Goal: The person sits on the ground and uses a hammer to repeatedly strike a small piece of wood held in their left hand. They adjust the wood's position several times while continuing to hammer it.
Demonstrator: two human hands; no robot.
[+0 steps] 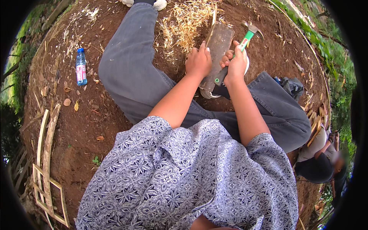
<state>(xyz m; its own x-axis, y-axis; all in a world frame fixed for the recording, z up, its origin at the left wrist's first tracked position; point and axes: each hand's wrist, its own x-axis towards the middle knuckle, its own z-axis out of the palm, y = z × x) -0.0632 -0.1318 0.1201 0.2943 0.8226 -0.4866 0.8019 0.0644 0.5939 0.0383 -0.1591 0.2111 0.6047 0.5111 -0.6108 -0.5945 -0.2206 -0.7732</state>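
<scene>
While the person sits on bare reddish earth with legs in grey trousers stretched forward, the work looks to be partly along: a heap of pale shavings and split slivers (pixel 186 23) already lies on the ground just beyond the hands, which suggests a fair amount of material has been cut away, yet the flat, dark, weathered wooden piece (pixel 219 46) is largely whole and stands on its lower end near the person's white shoe, so more working of it seems left. The left hand (pixel 198 61) lies flat against the left side of that piece, fingers together and pressed to its face and edge, steadying it. The right hand (pixel 235 64) is curled tight around the green handle of a claw hammer (pixel 248 33), whose metal head points up and away to the right of the wood, not touching it. Well apart on the left lies a blue plastic bottle (pixel 81 66); a rough frame of bamboo strips (pixel 45 165) lies at the lower left, and another person (pixel 320 161) crouches at the lower right.
</scene>
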